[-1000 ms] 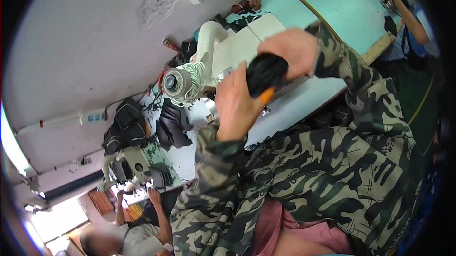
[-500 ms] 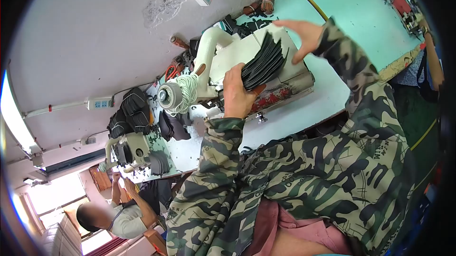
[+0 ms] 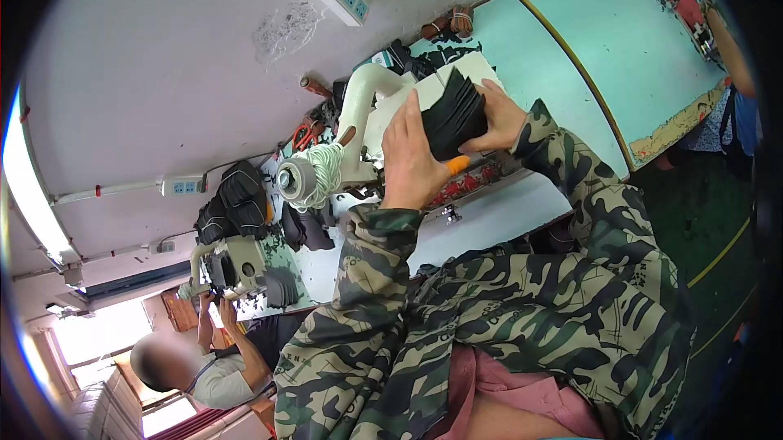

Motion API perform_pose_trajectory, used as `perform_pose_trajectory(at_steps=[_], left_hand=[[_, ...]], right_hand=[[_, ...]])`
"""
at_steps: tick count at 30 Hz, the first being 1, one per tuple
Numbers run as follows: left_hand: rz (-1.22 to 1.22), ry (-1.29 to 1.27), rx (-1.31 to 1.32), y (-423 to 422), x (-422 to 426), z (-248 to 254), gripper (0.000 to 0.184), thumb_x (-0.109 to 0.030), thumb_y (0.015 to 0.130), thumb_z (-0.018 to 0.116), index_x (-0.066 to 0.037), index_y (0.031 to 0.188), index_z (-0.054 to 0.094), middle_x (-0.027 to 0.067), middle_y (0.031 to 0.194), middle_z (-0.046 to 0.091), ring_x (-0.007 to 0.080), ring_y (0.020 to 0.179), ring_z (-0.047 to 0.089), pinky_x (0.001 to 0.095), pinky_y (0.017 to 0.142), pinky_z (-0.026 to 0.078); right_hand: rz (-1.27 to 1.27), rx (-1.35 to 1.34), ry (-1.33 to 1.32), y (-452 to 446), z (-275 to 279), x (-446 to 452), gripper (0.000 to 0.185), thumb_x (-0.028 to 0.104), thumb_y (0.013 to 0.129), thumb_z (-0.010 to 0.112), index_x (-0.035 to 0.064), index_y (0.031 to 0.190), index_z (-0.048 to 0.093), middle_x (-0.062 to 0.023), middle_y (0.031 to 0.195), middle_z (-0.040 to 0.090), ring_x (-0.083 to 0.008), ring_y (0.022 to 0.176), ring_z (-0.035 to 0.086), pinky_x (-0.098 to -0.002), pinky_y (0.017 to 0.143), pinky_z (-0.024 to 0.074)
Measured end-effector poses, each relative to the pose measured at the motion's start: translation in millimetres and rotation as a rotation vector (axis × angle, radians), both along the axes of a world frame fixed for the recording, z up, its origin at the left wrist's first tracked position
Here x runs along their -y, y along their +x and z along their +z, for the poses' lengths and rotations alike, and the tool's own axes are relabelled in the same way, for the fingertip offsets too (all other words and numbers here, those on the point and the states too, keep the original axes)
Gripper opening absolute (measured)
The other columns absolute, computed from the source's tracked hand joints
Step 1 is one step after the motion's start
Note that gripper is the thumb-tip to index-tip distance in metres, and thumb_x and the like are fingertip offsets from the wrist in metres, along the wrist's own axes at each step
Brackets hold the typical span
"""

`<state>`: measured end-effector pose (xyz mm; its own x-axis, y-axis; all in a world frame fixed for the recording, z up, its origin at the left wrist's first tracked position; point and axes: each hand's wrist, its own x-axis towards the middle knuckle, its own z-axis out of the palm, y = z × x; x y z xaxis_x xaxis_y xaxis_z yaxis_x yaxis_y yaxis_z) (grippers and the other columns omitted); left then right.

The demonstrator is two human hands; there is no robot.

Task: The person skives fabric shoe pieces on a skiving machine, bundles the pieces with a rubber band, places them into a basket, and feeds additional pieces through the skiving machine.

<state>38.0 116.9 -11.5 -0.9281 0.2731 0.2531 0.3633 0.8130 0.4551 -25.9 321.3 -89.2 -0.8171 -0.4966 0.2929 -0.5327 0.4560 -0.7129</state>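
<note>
A stack of thin black flat pieces (image 3: 453, 118) is held between my two hands above a cream sewing machine (image 3: 383, 118). My left hand (image 3: 410, 154) presses along the stack's left side, its fingers fairly straight and its thumb, with an orange cover (image 3: 458, 164), below. At the right edge of the stack is my right hand (image 3: 499, 119), thumb in front and fingers behind. The pieces fan slightly apart at their upper end. What they are made for cannot be told.
A spool of pale cord (image 3: 322, 171) sits by the machine's left end. Black bags (image 3: 232, 203) and dark pieces (image 3: 306, 228) lie farther left on the table. A co-worker (image 3: 224, 375) sits at another machine (image 3: 236, 265); another person's arm (image 3: 730, 53) shows at right.
My right hand has come in from the right and closed on the stack's right edge. The spread pieces now stand closer together, and the view has shifted slightly.
</note>
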Motion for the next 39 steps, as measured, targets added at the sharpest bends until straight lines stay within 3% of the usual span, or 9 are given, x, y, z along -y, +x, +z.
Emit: perform_pose_trajectory(at_steps=[6, 8, 16, 17, 18, 22, 24, 33, 39], left_hand=[[0.068, -0.541, -0.121, -2, -22, 23, 0.104, -0.037, 0.055, 0.088, 0.002, 0.135, 0.035, 0.0204, 0.131, 0.044, 0.0385, 0.124, 0.041, 0.0511, 0.102, 0.032], [0.042, -0.634, -0.223, -2, -33, 14, 0.094, -0.025, 0.059, 0.083, 0.002, 0.136, 0.036, 0.0194, 0.133, 0.045, 0.0388, 0.126, 0.039, 0.0587, 0.102, 0.028], [0.030, -0.586, -0.187, -12, -31, 4, 0.098, -0.020, 0.057, 0.084, 0.004, 0.136, 0.033, 0.0161, 0.120, 0.052, 0.0342, 0.120, 0.045, 0.0533, 0.100, 0.031], [0.044, -0.529, -0.192, -9, -25, 8, 0.063, -0.013, 0.076, 0.063, 0.006, 0.131, 0.041, 0.0160, 0.114, 0.057, 0.0342, 0.116, 0.050, 0.0550, 0.100, 0.032], [0.057, -0.532, -0.192, -11, -24, 4, 0.063, -0.013, 0.076, 0.063, 0.006, 0.131, 0.041, 0.0160, 0.114, 0.057, 0.0342, 0.116, 0.050, 0.0550, 0.100, 0.032], [-0.026, -0.405, -0.221, -14, -25, -3, 0.036, -0.010, 0.072, 0.063, -0.001, 0.105, 0.052, 0.0113, 0.096, 0.058, 0.0292, 0.094, 0.058, 0.0446, 0.085, 0.042], [-0.012, -0.269, -0.261, -14, -17, -17, 0.050, -0.011, 0.057, 0.078, -0.006, 0.096, 0.048, 0.0120, 0.089, 0.056, 0.0320, 0.088, 0.056, 0.0436, 0.078, 0.044], [-0.076, 0.088, -0.151, 2, -3, -32, 0.055, -0.012, 0.053, 0.079, -0.004, 0.099, 0.050, 0.0133, 0.087, 0.057, 0.0357, 0.086, 0.056, 0.0443, 0.077, 0.046], [-0.110, 0.219, 0.013, 9, 0, -42, 0.049, -0.014, 0.057, 0.078, -0.003, 0.097, 0.050, 0.0151, 0.087, 0.059, 0.0368, 0.087, 0.058, 0.0461, 0.076, 0.047]], right_hand=[[0.008, -0.003, 0.063, 4, 6, 4, 0.097, 0.046, 0.056, 0.082, 0.0072, 0.134, 0.041, -0.0142, 0.130, 0.050, -0.0324, 0.124, 0.045, -0.0579, 0.110, 0.0163], [-0.010, -0.060, 0.059, 7, 1, 8, 0.097, 0.048, 0.056, 0.082, 0.0076, 0.134, 0.042, -0.0148, 0.132, 0.048, -0.0325, 0.126, 0.043, -0.0590, 0.109, 0.0165], [0.011, -0.058, 0.102, 6, -1, 6, 0.095, 0.033, 0.058, 0.080, 0.0061, 0.138, 0.038, -0.0166, 0.135, 0.045, -0.0353, 0.128, 0.040, -0.0592, 0.108, 0.0193], [-0.003, -0.017, -0.108, 4, -6, -3, 0.095, 0.033, 0.058, 0.080, 0.0045, 0.138, 0.037, -0.0166, 0.136, 0.044, -0.0366, 0.128, 0.040, -0.0585, 0.108, 0.0207], [-0.017, 0.028, -0.319, 0, -12, -7, 0.096, 0.033, 0.058, 0.080, 0.0029, 0.138, 0.036, -0.0165, 0.137, 0.043, -0.0380, 0.127, 0.039, -0.0578, 0.107, 0.0222], [-0.036, -0.546, 0.352, 7, 69, 10, 0.086, 0.028, 0.058, 0.081, 0.0049, 0.131, 0.042, -0.0144, 0.139, 0.041, -0.0345, 0.128, 0.040, -0.0506, 0.109, 0.0256], [0.077, -0.397, 0.590, 4, 76, 14, 0.067, 0.029, 0.058, 0.080, 0.0063, 0.114, 0.052, -0.0110, 0.114, 0.053, -0.0293, 0.113, 0.049, -0.0480, 0.105, 0.0303], [0.294, -0.508, 0.745, 7, 85, 13, 0.050, 0.020, 0.052, 0.071, 0.0038, 0.095, 0.052, -0.0089, 0.084, 0.053, -0.0278, 0.082, 0.052, -0.0392, 0.073, 0.0395], [0.196, -0.181, 0.709, 17, 87, -3, 0.062, 0.025, 0.058, 0.079, 0.0038, 0.109, 0.053, -0.0115, 0.091, 0.058, -0.0351, 0.088, 0.056, -0.0447, 0.078, 0.0443]])
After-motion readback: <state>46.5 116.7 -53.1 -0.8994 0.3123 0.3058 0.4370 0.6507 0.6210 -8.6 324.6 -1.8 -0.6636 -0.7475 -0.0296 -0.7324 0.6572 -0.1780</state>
